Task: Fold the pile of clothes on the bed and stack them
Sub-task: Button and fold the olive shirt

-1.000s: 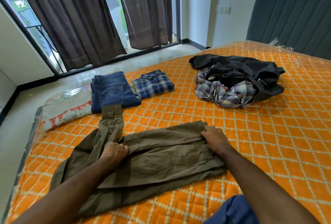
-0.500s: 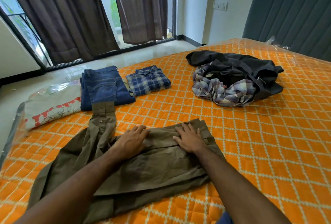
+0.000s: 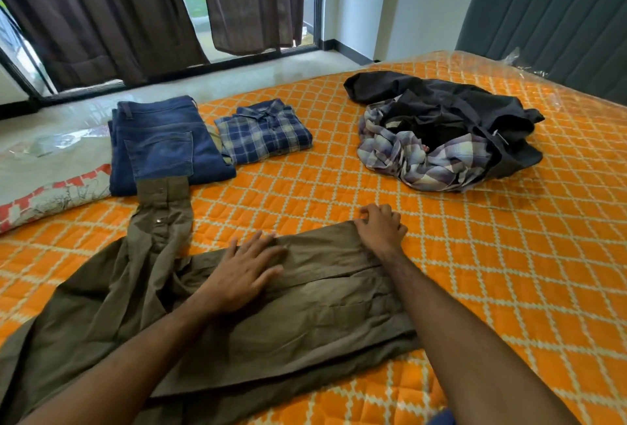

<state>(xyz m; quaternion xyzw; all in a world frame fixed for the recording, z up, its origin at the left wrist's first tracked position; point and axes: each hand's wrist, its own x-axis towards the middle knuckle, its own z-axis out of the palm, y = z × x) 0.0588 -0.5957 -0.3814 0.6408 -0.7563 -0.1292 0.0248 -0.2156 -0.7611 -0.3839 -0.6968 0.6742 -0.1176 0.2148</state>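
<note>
An olive-brown shirt (image 3: pixel 305 316) lies spread in front of me on the orange quilted bed (image 3: pixel 509 272), one sleeve reaching toward the far left. My left hand (image 3: pixel 244 272) presses flat on its middle with straight fingers. My right hand (image 3: pixel 381 227) grips the shirt's far right corner with curled fingers. Folded blue jeans (image 3: pixel 166 143) and a folded blue plaid shirt (image 3: pixel 264 131) lie side by side at the far left. An unfolded pile of a black garment (image 3: pixel 458 109) and a pale plaid shirt (image 3: pixel 417 160) sits at the far right.
A folded white cloth with red print (image 3: pixel 51 193) lies at the bed's left edge beside the jeans. A grey padded headboard (image 3: pixel 559 17) rises at the right. Dark curtains (image 3: pixel 101 17) hang over the window beyond the bed.
My right hand has slid from the shirt's middle to its far right corner and curled on it. My left hand has moved a little right and lies flat.
</note>
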